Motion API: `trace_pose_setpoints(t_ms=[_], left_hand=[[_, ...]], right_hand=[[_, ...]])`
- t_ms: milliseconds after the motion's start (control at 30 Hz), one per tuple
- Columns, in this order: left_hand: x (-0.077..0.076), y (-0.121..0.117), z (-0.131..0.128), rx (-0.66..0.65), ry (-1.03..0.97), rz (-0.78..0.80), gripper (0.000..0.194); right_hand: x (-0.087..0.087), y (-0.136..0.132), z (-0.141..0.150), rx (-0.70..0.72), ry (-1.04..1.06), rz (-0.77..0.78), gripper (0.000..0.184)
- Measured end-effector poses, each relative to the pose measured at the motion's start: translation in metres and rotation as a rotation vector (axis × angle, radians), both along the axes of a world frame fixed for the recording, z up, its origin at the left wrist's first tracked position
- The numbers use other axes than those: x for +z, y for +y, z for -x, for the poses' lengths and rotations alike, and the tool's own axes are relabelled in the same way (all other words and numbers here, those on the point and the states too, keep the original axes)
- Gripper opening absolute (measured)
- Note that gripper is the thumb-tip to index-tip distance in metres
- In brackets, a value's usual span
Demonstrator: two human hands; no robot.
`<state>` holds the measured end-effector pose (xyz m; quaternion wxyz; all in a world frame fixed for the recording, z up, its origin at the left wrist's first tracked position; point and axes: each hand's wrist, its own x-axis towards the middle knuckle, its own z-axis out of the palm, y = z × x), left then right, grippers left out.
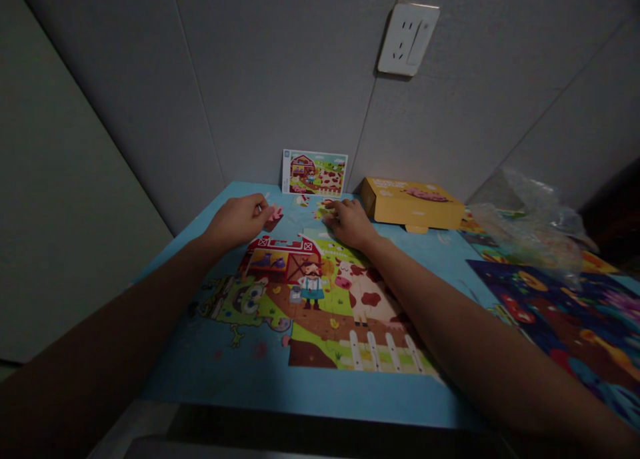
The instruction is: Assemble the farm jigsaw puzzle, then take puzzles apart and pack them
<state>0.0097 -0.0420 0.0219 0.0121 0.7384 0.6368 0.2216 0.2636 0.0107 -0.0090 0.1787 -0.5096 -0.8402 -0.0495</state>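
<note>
A partly built farm jigsaw puzzle (325,299) with a red barn, a farmer and a cow lies on the blue table (240,379). My left hand (239,219) is closed, pinching a pink and red puzzle piece (274,216) just above the barn. My right hand (351,221) rests palm down at the puzzle's upper edge, its fingertips pressing on a green and yellow piece (324,208). Both forearms reach across the table.
A reference picture card (314,173) leans on the grey wall. A yellow puzzle box (413,205) lies to the right, then a crumpled clear plastic bag (530,225) and a dark colourful puzzle (565,319). A wall socket (407,39) sits above.
</note>
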Motion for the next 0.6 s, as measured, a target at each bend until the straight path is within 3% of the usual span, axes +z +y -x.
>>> trace_pose_setpoints(t_ms=[133,267,600], left_hand=[[-0.0004,-0.0010,-0.0030,-0.008,0.044,0.085,0.044],[-0.0025,0.0007,-0.0037,-0.016,0.101,0.132,0.044],[-0.0021,0.0024,0.0025,-0.010,0.115,0.083,0.038]], right_hand=[[-0.0012,-0.0041,0.0004,-0.034,-0.011,-0.030,0.043],[-0.0017,-0.0059,0.0011,-0.053,-0.061,0.050,0.042],[0.0010,0.0021,-0.0026,-0.035,0.116,0.028,0.050]])
